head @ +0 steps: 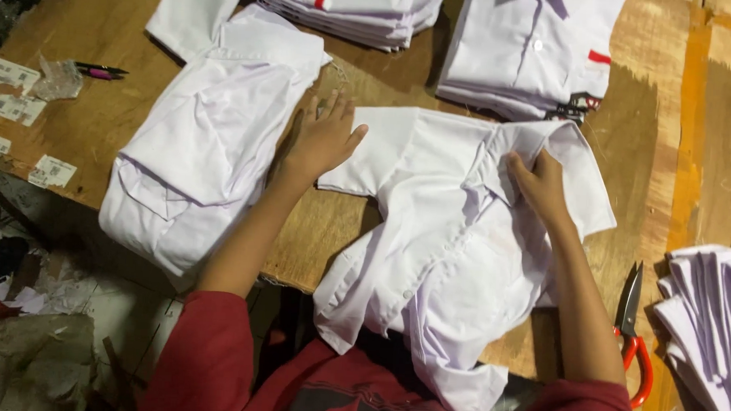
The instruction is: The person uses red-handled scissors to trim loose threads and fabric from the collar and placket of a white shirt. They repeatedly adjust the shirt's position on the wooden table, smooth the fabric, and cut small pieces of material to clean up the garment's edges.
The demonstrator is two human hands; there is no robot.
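The big wooden worktop (pixel 96 26) holds a white shirt (pixel 454 233) lying in the middle, still loose and wrinkled, with its bottom hanging off the near edge. Folded shirts (pixel 214 143) sit done on the left, and more stacks (pixel 533 49) wait at the far side. The left hand (pixel 323 139) lies flat with open fingers on the sleeve. The right hand (pixel 540 183) pinches the collar. Red scissors (pixel 632 336) rest at the right.

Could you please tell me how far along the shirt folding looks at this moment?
Done: folded white shirts stacked at the wooden table's far edge. In hand: a spread white shirt, left hand at its sleeve, right hand gripping the collar. Left: folding it.
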